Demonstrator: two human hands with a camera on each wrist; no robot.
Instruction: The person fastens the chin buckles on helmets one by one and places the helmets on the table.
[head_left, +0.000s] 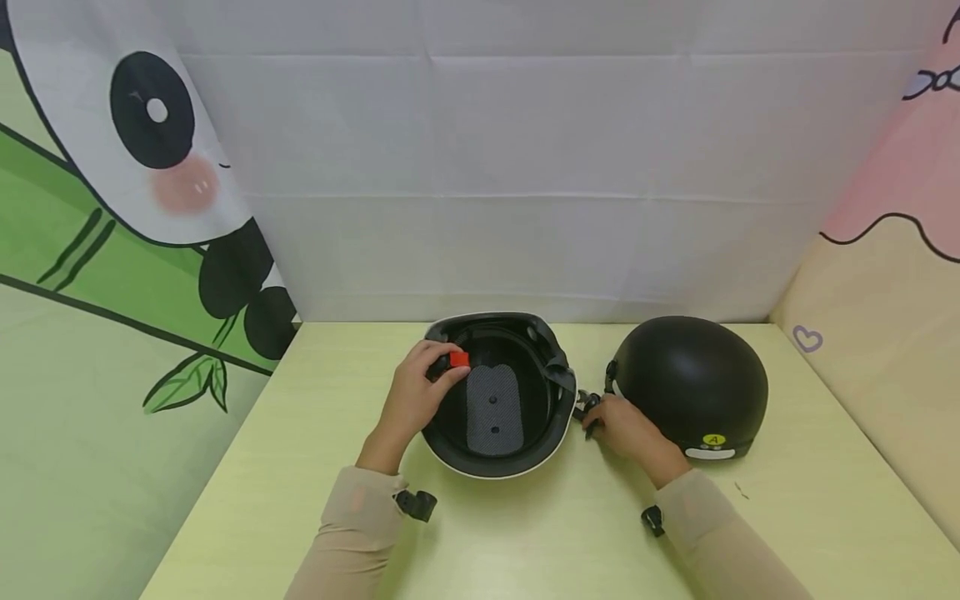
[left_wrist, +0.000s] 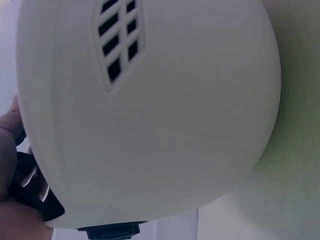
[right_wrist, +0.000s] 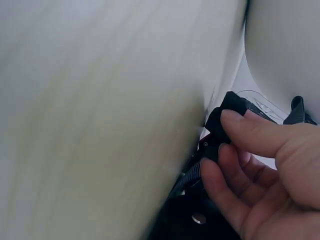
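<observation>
A white-shelled helmet (head_left: 450, 462) lies upside down on the table, its black lining (head_left: 536, 417) facing up. At its left rim my left hand (head_left: 408, 392) pinches a red buckle piece (head_left: 459, 359) between thumb and fingers. In the left wrist view the helmet's white shell (left_wrist: 165, 135) hides most of that hand (left_wrist: 7, 160). Between the two helmets my right hand (head_left: 630, 429) grips a black chin strap (head_left: 590, 408) beside the white helmet's right rim. Thumb and fingers of the right hand (right_wrist: 265, 175) close around a black strap piece (right_wrist: 232, 107) in the right wrist view.
Right of the white helmet, a black helmet (head_left: 693, 383) sits dome up, close to my right forearm. The pale yellow table (head_left: 360, 358) ends at a white cloth backdrop (head_left: 525, 167). Printed side panels stand left and right. Small black cameras (head_left: 417, 504) are worn at both wrists.
</observation>
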